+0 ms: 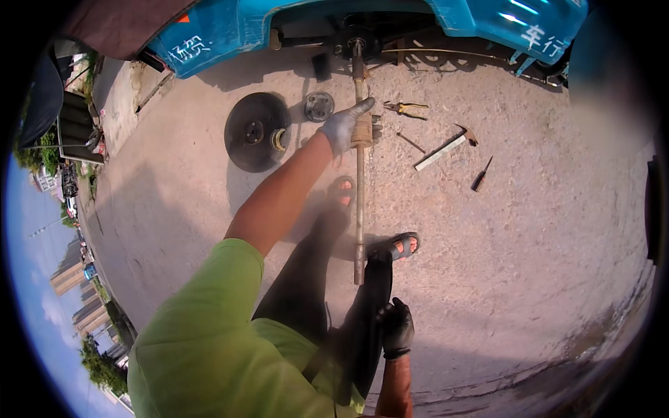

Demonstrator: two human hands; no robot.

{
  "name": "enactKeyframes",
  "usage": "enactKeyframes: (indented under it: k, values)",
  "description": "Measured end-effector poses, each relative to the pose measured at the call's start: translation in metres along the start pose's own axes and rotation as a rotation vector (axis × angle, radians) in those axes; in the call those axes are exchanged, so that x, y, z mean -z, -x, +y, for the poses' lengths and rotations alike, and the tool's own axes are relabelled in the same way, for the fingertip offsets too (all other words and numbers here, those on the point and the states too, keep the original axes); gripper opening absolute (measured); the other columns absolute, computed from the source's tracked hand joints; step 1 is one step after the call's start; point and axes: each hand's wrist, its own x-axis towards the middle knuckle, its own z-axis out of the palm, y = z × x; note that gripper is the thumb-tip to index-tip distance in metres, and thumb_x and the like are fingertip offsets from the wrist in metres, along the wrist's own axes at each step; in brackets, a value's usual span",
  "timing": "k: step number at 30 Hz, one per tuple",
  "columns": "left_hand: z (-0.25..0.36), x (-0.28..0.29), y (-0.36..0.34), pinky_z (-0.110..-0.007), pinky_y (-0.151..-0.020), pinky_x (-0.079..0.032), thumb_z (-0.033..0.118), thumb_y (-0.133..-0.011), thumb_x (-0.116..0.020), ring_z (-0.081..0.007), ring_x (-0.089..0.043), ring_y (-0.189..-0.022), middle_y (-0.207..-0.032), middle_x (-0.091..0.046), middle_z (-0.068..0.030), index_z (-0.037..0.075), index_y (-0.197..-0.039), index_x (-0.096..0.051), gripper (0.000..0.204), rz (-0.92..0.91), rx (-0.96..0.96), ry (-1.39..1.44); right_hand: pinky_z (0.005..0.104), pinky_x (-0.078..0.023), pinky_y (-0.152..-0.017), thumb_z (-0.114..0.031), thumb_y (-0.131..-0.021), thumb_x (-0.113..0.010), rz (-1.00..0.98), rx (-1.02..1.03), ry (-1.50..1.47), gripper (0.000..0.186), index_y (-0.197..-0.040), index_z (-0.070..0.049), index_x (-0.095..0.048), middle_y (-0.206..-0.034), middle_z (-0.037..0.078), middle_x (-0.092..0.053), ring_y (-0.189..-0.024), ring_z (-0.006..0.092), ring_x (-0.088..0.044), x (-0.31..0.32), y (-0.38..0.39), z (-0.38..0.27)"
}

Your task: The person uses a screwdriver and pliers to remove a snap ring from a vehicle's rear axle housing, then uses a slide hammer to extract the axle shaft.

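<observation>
My gloved left hand (340, 132) is closed round the thick sliding sleeve of a long metal slide hammer (360, 202). The far end of its rod meets the dark round wheel hub (357, 43) under a blue vehicle (216, 38). Toward me the rod's near end hangs over the ground between my legs. In a dark glove, my right hand (396, 329) is held low beside my right thigh, away from the rod. Its fingers are loosely bent, with a gap at the thumb, and no object shows in them.
Left of the rod lie a black brake drum (244, 150), with a brass-coloured ring (278, 140) on it, and a round grey metal part (319, 106). On the right are pliers (411, 110), a thin rod (411, 143), a hammer (442, 152) and a screwdriver (481, 175). My sandalled feet flank the rod.
</observation>
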Motion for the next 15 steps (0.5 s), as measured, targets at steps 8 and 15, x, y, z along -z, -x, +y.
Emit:
enactKeyframes:
  k: [8,15]
  values:
    - [-0.006,-0.014,0.009,-0.043,-0.071,-0.061,0.041,-0.096,-0.064,-0.0273,-0.071,-0.071,-0.087,-0.07,-0.0099,0.007,-0.105,-0.065,0.036,0.095,-0.071,0.007,0.0433,-0.055,-0.081,-0.039,-0.108,-0.05,-0.025,-0.007,-0.023,0.041,-0.129,-0.006,-0.062,-0.097,0.009,-0.069,-0.089,0.0272,-0.066,-0.005,0.001,-0.024]
    - [-0.133,-0.015,0.169,-0.041,-0.071,-0.061,0.035,-0.1,-0.063,-0.0253,-0.072,-0.09,-0.114,-0.067,-0.01,0.009,-0.126,-0.06,0.037,-0.001,0.16,0.161,0.0418,-0.053,-0.085,-0.033,-0.107,-0.05,-0.003,-0.207,-0.419,0.038,-0.127,-0.004,-0.063,-0.098,0.009,-0.068,-0.092,0.0267,-0.065,-0.018,0.016,-0.034]
